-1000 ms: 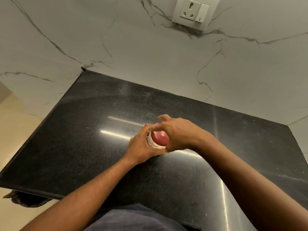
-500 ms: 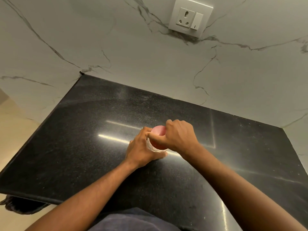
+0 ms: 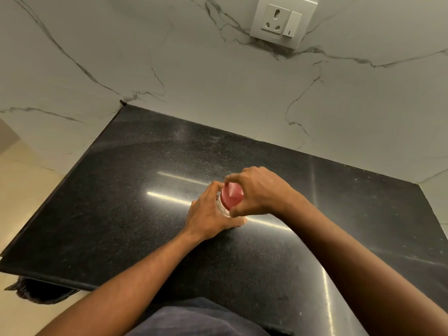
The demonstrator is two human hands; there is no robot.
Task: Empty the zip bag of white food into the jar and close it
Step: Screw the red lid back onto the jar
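A small clear jar (image 3: pixel 221 206) with white contents stands on the black counter (image 3: pixel 116 202), capped by a red lid (image 3: pixel 232 195). My left hand (image 3: pixel 209 214) wraps around the jar's body from the left. My right hand (image 3: pixel 259 190) grips the red lid from the right and above, fingers curled around its rim. Most of the jar is hidden by both hands. No zip bag is in view.
A marble-patterned wall (image 3: pixel 218 93) rises behind the counter, with a white socket and switch plate (image 3: pixel 282 23) at the top right. The counter's left edge drops to a beige floor (image 3: pixel 21 190). A dark object (image 3: pixel 38 291) pokes out under the front left edge.
My right hand has shifted around the red lid, its fingers taking a new position on the rim. The left hand stays on the jar. The camera view has drifted slightly.
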